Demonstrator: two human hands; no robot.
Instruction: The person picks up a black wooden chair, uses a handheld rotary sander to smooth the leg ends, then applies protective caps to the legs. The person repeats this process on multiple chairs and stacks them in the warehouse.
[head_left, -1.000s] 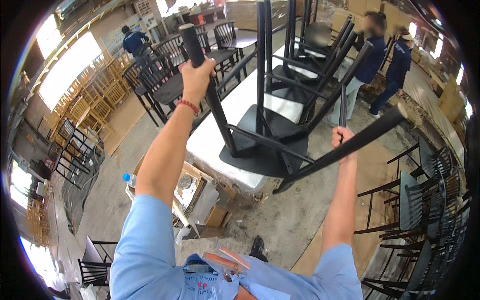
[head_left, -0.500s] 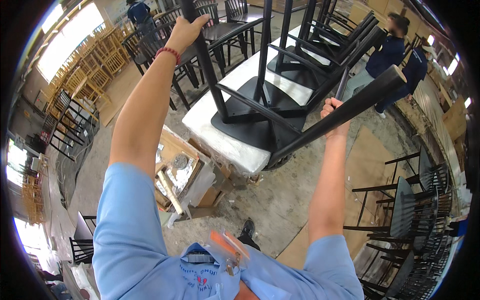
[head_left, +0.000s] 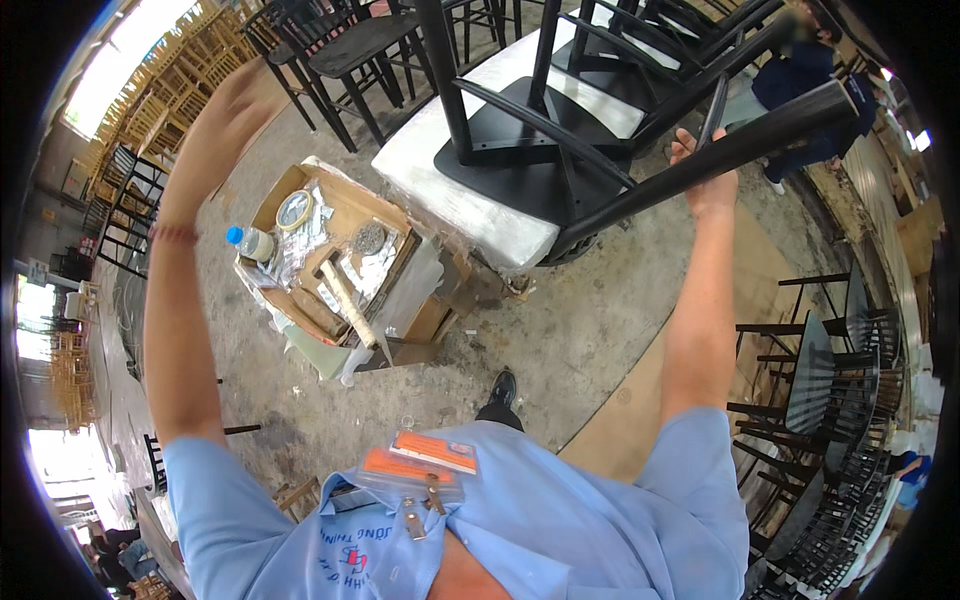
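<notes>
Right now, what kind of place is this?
Likely a furniture workshop or chair warehouse: an upturned black chair on a padded bench, stacked wooden chairs, and a crate of finishing supplies.

Right hand grips a leg of the upturned black chair; left hand hangs open, empty.

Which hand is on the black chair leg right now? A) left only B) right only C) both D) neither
B: the right hand grips the black chair leg, while the left hand is raised open, blurred, clear of the chair.
</notes>
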